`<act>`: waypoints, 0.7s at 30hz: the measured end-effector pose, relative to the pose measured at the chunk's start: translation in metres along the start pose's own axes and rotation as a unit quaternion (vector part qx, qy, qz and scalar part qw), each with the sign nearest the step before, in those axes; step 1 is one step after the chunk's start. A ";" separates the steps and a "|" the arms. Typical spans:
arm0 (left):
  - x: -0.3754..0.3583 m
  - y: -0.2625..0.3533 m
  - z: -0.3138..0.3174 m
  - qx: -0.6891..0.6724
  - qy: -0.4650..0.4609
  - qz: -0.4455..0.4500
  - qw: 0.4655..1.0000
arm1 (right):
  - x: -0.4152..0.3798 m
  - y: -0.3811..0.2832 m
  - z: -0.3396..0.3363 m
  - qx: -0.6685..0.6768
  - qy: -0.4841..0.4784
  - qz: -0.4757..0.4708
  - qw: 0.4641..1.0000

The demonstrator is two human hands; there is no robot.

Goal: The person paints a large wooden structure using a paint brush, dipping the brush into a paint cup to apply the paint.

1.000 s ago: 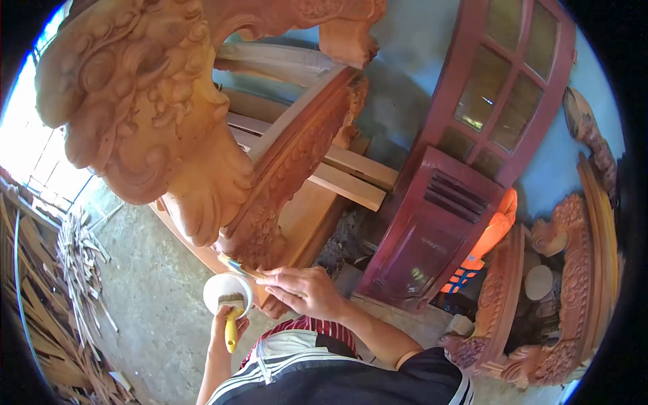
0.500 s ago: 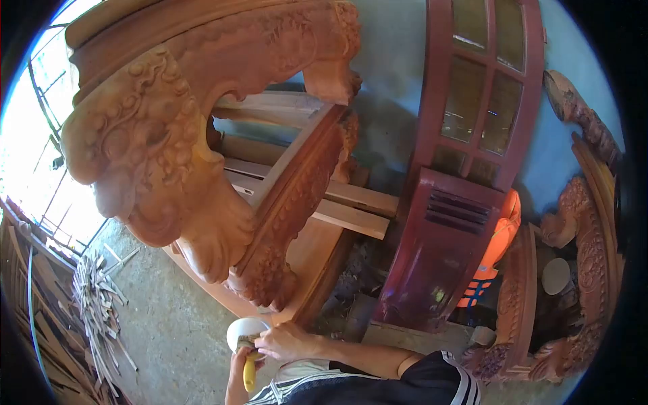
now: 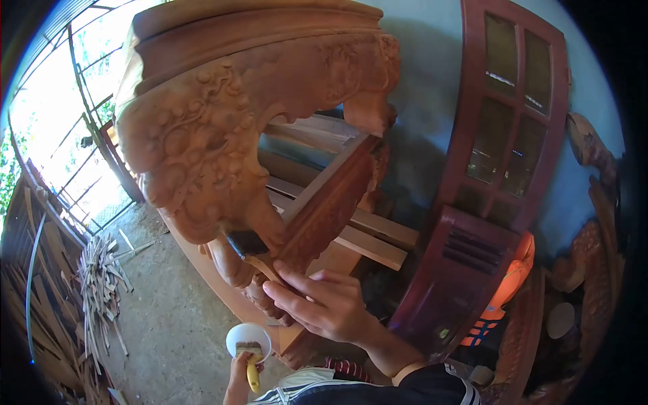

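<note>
My right hand grips the wooden handle of a paintbrush with a wide dark head. Its head touches the lower carved leg of a large reddish-brown wooden furniture piece. Lower down, my left hand holds a round white tub at its near side. A second paintbrush, with a yellow handle, rests with its bristles over the tub, the handle by my left fingers. How much the left hand grips that handle is hard to see.
Wooden boards jut out behind the furniture. To the right leans a dark red paneled door, with an orange item and carved wood pieces beyond. Wood strips lie piled on the floor at left.
My right hand has moved from the tub up to the carved leg, now with the dark-headed brush clearly visible. My left hand stays low with the tub. The view has shifted.
</note>
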State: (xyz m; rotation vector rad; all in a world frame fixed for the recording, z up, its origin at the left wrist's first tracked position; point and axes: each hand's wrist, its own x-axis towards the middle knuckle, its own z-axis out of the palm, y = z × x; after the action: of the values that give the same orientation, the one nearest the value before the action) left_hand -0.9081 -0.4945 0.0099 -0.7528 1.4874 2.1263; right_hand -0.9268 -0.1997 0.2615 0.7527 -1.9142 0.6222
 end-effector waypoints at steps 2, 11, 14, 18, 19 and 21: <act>0.006 0.001 0.000 -0.008 -0.014 -0.009 1.000 | -0.006 -0.001 0.001 -0.010 -0.055 -0.012 0.998; -0.003 0.008 0.018 -0.020 -0.046 0.011 0.999 | 0.023 0.001 -0.009 -0.093 -0.083 -0.051 0.991; -0.020 0.020 0.025 -0.012 -0.062 0.032 0.998 | 0.018 -0.017 -0.010 0.021 -0.205 -0.071 0.976; -0.014 0.008 0.008 -0.023 -0.074 0.031 0.997 | 0.057 -0.016 -0.036 -0.033 -0.010 -0.153 0.988; -0.017 0.010 0.006 -0.040 -0.074 0.026 0.996 | 0.070 -0.015 -0.032 -0.032 -0.016 -0.151 0.988; -0.024 0.012 0.002 -0.046 -0.070 0.028 0.996 | 0.089 -0.014 -0.022 -0.141 0.037 -0.175 0.974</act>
State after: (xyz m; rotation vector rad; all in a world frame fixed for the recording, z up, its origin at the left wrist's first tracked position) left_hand -0.8979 -0.4979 0.0347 -0.5871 1.3604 2.2531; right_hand -0.9354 -0.2146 0.3523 0.8415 -1.6988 0.1541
